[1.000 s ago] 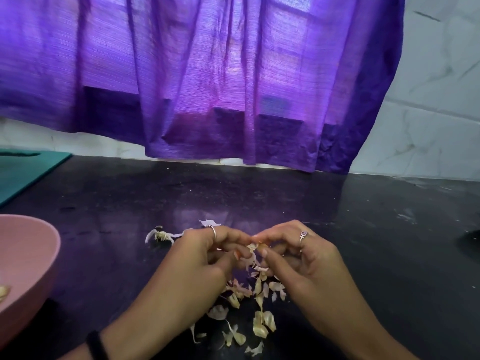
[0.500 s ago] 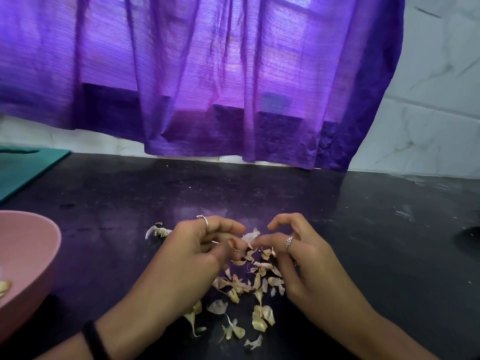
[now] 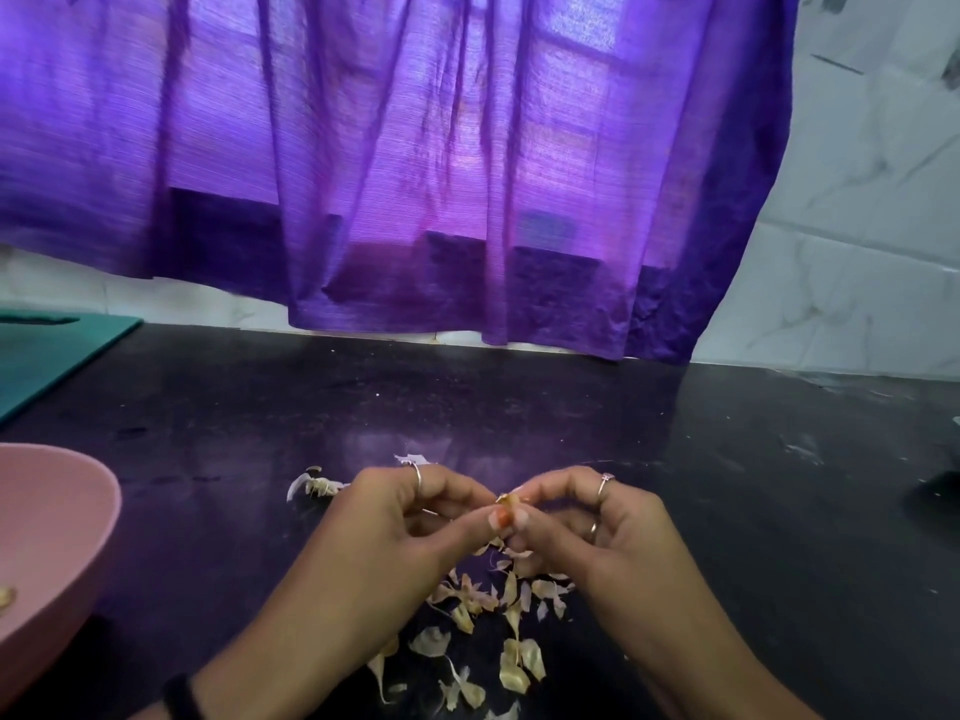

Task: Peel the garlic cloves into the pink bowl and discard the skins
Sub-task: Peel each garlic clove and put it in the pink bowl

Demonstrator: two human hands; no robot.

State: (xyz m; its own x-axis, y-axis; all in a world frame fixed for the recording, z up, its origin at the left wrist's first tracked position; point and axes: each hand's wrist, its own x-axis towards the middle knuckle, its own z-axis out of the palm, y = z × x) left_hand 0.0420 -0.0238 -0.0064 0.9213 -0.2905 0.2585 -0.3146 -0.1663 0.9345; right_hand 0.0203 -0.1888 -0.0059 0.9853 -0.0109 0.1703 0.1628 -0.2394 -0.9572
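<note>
Both hands pinch one garlic clove above the desk.

The left hand (image 3: 384, 517) and right hand (image 3: 613, 527) meet fingertip to fingertip, fingers curled round the clove (image 3: 508, 504), which is mostly hidden. Skins (image 3: 511, 667) lie scattered on the dark desk (image 3: 727, 485) right under the hands. The pink bowl (image 3: 57, 517) sits at the left edge, well apart, with something pale inside.

A small garlic clove (image 3: 508, 500) is pinched between both thumbs. Dry skins (image 3: 488, 621) lie scattered on the black counter (image 3: 727, 485). The pink bowl (image 3: 57, 537) sits far left.
</note>
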